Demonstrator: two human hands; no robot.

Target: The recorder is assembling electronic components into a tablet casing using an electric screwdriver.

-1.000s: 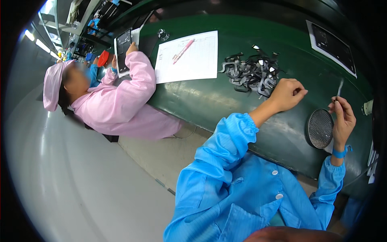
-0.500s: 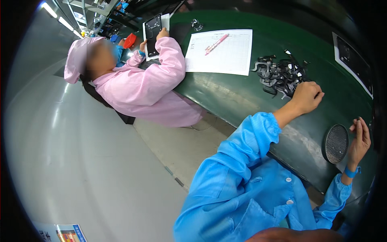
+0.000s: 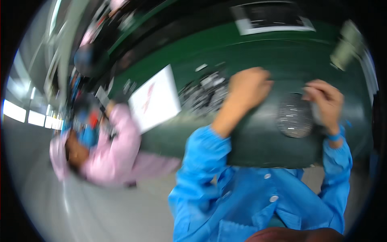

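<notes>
A loose heap of small black and grey parts [image 3: 203, 92] lies on the green table, smeared by motion. My left hand [image 3: 250, 86] is just right of the heap, its fingers curled closed. Whatever they hold, if anything, is hidden. Farther right is a dark oval dish [image 3: 295, 121] with a textured, mesh-like face. At its right edge, my right hand [image 3: 325, 103] has thumb and fingers bent together in a pinch over the rim. I cannot make out anything between those fingertips.
A white sheet [image 3: 165, 101] with a pink pen [image 3: 148, 97] on it lies left of the heap. Beyond stands a black panel with a white border [image 3: 238, 20]. A pale green object [image 3: 346, 46] is at far right. A co-worker in pink [image 3: 121, 133] sits left.
The view has swung right and blurred. My left hand has come away from the heap's edge. My right hand's fingers, straighter before, are now bent in near the dish.
</notes>
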